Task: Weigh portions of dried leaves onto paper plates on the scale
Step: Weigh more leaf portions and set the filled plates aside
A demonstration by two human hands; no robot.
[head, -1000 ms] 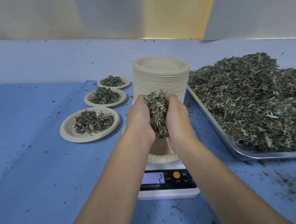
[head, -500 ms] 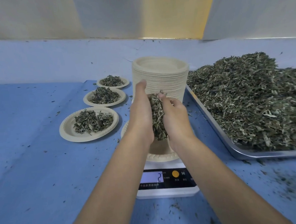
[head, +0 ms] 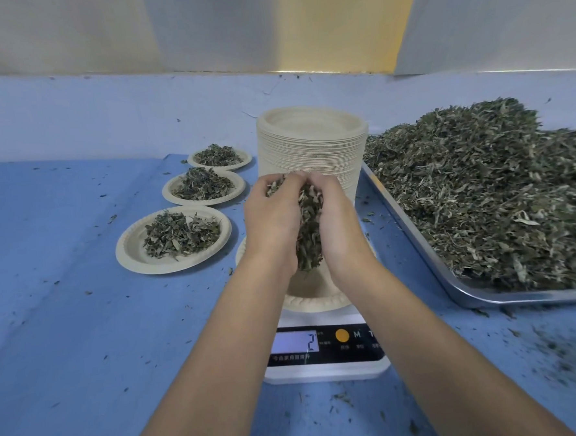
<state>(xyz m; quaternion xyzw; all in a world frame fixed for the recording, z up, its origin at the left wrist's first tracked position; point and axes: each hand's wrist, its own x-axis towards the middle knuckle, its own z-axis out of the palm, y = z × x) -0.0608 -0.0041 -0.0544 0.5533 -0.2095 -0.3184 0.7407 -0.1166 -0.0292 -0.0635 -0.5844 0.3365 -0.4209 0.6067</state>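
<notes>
Between my left hand [head: 273, 223] and my right hand [head: 339, 224] I hold a bunch of dried leaves [head: 309, 226], both hands cupped round it with fingers curled over the top. They hover just above a paper plate [head: 315, 302] that sits on the white digital scale [head: 325, 353]. The scale's display reads 2. My hands and forearms hide most of that plate.
A tall stack of paper plates [head: 312, 149] stands right behind my hands. A metal tray [head: 467, 299] heaped with dried leaves [head: 501, 191] fills the right. Three filled plates [head: 173, 240] line up at the left on the blue table, which is strewn with leaf crumbs.
My left fingers, straight up half a second ago, have curled back over the leaves. Both hands stay above the plate; the scale still reads 2.
</notes>
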